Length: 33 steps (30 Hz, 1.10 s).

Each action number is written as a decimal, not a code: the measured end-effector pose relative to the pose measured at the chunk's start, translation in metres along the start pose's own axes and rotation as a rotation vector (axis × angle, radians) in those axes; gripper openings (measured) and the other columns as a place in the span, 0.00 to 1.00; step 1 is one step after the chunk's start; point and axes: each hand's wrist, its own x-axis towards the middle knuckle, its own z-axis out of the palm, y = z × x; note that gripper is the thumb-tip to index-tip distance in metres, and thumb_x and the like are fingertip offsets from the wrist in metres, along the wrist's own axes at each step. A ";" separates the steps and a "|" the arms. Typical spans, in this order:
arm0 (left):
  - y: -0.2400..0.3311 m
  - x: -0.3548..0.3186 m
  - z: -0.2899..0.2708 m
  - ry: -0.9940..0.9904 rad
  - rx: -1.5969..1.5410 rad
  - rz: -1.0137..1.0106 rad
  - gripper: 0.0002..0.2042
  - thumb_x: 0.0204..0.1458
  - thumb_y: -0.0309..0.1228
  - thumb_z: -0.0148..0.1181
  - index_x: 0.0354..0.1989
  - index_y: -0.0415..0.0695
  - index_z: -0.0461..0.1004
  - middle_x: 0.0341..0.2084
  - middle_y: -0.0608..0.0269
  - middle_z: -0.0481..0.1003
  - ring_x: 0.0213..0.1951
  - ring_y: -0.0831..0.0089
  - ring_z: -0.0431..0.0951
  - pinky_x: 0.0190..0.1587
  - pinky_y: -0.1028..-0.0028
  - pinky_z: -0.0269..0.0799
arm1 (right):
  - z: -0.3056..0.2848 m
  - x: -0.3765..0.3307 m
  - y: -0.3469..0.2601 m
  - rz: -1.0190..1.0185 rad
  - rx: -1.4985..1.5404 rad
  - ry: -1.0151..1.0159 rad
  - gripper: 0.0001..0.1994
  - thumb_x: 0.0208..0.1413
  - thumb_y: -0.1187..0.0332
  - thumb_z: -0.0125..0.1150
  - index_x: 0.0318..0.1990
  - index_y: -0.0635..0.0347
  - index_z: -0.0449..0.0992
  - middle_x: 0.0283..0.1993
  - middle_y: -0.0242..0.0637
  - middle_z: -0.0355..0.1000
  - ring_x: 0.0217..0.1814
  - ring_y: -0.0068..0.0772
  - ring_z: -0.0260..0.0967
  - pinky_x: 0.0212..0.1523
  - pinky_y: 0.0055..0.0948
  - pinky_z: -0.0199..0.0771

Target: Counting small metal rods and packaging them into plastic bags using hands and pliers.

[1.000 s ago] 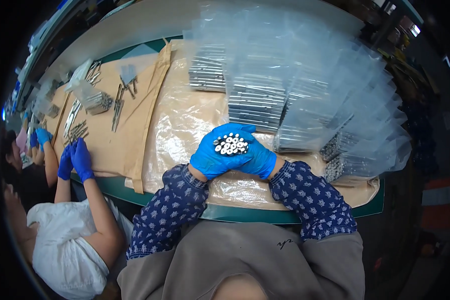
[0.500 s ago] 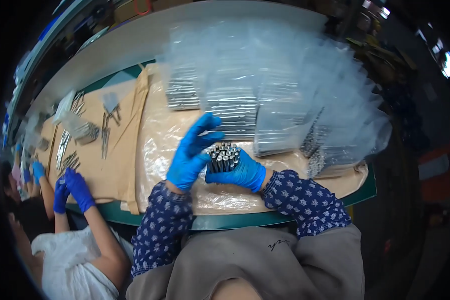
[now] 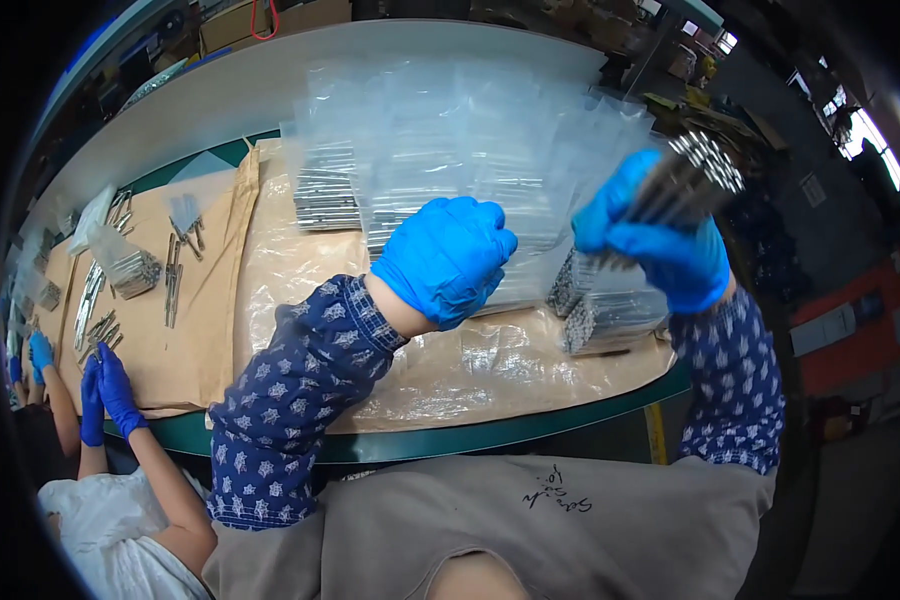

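My right hand (image 3: pixel 660 245), in a blue glove, is raised at the right side of the table. It grips a tilted bundle of shiny metal rods (image 3: pixel 685 185), whose ends point up and to the right. My left hand (image 3: pixel 445 262), also gloved in blue, is curled into a fist over the middle of the table. Its fingertips are turned away, so anything inside it is hidden. Behind it lie clear plastic bags of metal rods (image 3: pixel 390 170). Below my right hand are more bagged rods (image 3: pixel 615 322), stacked with their ends facing me.
Brown paper and clear film (image 3: pixel 450 390) cover the green-edged table (image 3: pixel 510 437). To the left, a co-worker's purple-gloved hands (image 3: pixel 110 390) are near loose rods (image 3: pixel 173 285) and a bagged bundle (image 3: pixel 130 270). A pale board (image 3: pixel 370 45) rises along the back edge.
My right hand has carried the rod bundle up and to the right. My left hand has left the bundle and closed into a fist. The view has shifted slightly.
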 end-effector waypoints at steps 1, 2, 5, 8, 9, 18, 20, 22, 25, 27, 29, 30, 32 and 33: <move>0.001 0.001 0.001 0.001 0.001 0.004 0.12 0.42 0.28 0.60 0.37 0.43 0.72 0.39 0.54 0.71 0.37 0.56 0.71 0.39 0.64 0.69 | -0.003 0.008 -0.003 -0.003 -0.039 -0.006 0.12 0.43 0.75 0.61 0.37 0.58 0.66 0.31 0.42 0.71 0.34 0.35 0.71 0.38 0.35 0.73; -0.001 -0.003 0.000 0.089 -0.022 0.044 0.11 0.41 0.28 0.59 0.35 0.43 0.72 0.34 0.55 0.70 0.35 0.57 0.72 0.37 0.63 0.70 | -0.005 0.021 0.002 0.014 -0.053 -0.045 0.13 0.44 0.76 0.60 0.38 0.59 0.67 0.32 0.42 0.72 0.35 0.35 0.71 0.38 0.34 0.73; -0.007 -0.009 0.001 0.181 -0.087 0.103 0.10 0.41 0.28 0.59 0.35 0.45 0.72 0.30 0.56 0.72 0.34 0.57 0.73 0.34 0.62 0.70 | -0.005 0.054 0.029 0.110 -0.037 -0.134 0.14 0.43 0.76 0.62 0.40 0.62 0.70 0.34 0.42 0.72 0.37 0.34 0.72 0.40 0.30 0.73; -0.008 -0.011 0.005 0.208 -0.121 0.062 0.10 0.42 0.26 0.57 0.36 0.48 0.73 0.30 0.56 0.73 0.32 0.58 0.73 0.33 0.64 0.71 | -0.006 0.075 0.051 0.187 -0.129 -0.247 0.13 0.39 0.75 0.67 0.36 0.63 0.73 0.34 0.39 0.73 0.38 0.29 0.71 0.42 0.28 0.72; -0.012 -0.011 0.007 0.205 -0.118 0.063 0.10 0.42 0.26 0.57 0.36 0.48 0.73 0.30 0.56 0.73 0.32 0.58 0.73 0.33 0.64 0.71 | -0.008 0.077 0.059 0.207 -0.111 -0.279 0.14 0.39 0.75 0.67 0.37 0.63 0.73 0.34 0.38 0.73 0.36 0.27 0.71 0.42 0.27 0.72; -0.024 -0.002 0.016 0.407 -0.093 0.139 0.09 0.42 0.23 0.56 0.33 0.48 0.73 0.29 0.56 0.73 0.31 0.57 0.74 0.31 0.65 0.71 | -0.029 0.071 0.085 0.168 -0.536 -0.459 0.20 0.35 0.72 0.68 0.40 0.60 0.73 0.38 0.35 0.73 0.40 0.24 0.68 0.45 0.26 0.69; -0.022 0.000 0.016 0.479 -0.154 0.154 0.09 0.41 0.22 0.56 0.32 0.47 0.73 0.29 0.55 0.72 0.31 0.57 0.74 0.31 0.65 0.71 | -0.022 0.068 0.078 0.238 -0.431 -0.376 0.18 0.35 0.71 0.68 0.38 0.60 0.74 0.35 0.34 0.73 0.36 0.22 0.68 0.42 0.25 0.69; -0.021 0.002 0.013 0.367 -0.200 0.070 0.07 0.40 0.22 0.57 0.30 0.46 0.72 0.28 0.57 0.73 0.32 0.57 0.74 0.30 0.65 0.71 | -0.011 0.062 0.073 0.220 -0.205 -0.234 0.16 0.35 0.71 0.68 0.36 0.61 0.76 0.30 0.35 0.74 0.33 0.21 0.68 0.38 0.24 0.69; -0.028 0.002 0.013 0.392 -0.145 0.185 0.06 0.39 0.22 0.57 0.27 0.46 0.70 0.26 0.58 0.72 0.30 0.57 0.73 0.28 0.67 0.70 | -0.011 0.062 0.082 0.315 -0.164 -0.198 0.17 0.35 0.70 0.69 0.37 0.61 0.76 0.31 0.35 0.74 0.33 0.22 0.68 0.38 0.23 0.69; -0.029 0.000 0.016 0.357 -0.128 0.160 0.08 0.38 0.22 0.58 0.28 0.48 0.72 0.24 0.60 0.73 0.31 0.58 0.73 0.33 0.67 0.70 | -0.018 0.064 0.089 0.285 -0.295 -0.227 0.17 0.35 0.70 0.68 0.37 0.61 0.76 0.31 0.34 0.74 0.33 0.21 0.68 0.39 0.23 0.69; -0.027 -0.002 0.017 0.477 -0.040 0.184 0.09 0.36 0.23 0.58 0.29 0.51 0.73 0.24 0.63 0.73 0.33 0.61 0.73 0.39 0.65 0.68 | -0.022 0.066 0.090 0.311 -0.509 -0.317 0.16 0.35 0.69 0.68 0.35 0.61 0.75 0.31 0.33 0.74 0.33 0.21 0.68 0.39 0.24 0.69; -0.027 -0.004 0.016 0.474 -0.040 0.180 0.09 0.36 0.23 0.58 0.29 0.51 0.73 0.24 0.63 0.73 0.33 0.61 0.73 0.39 0.65 0.68 | -0.023 0.069 0.088 0.272 -0.570 -0.396 0.14 0.35 0.67 0.68 0.33 0.59 0.75 0.30 0.34 0.74 0.32 0.23 0.68 0.38 0.25 0.69; -0.029 -0.007 0.012 0.334 -0.014 0.128 0.11 0.36 0.24 0.59 0.30 0.53 0.73 0.25 0.67 0.74 0.35 0.65 0.73 0.48 0.62 0.64 | -0.027 0.069 0.080 0.271 -0.671 -0.505 0.14 0.38 0.66 0.66 0.35 0.58 0.74 0.31 0.36 0.73 0.32 0.26 0.68 0.38 0.27 0.70; -0.029 -0.007 0.012 0.334 -0.017 0.130 0.11 0.36 0.24 0.59 0.30 0.53 0.73 0.25 0.67 0.74 0.35 0.65 0.73 0.48 0.62 0.64 | -0.031 0.069 0.077 0.269 -0.775 -0.613 0.13 0.40 0.66 0.64 0.36 0.57 0.74 0.32 0.38 0.72 0.32 0.30 0.68 0.37 0.29 0.70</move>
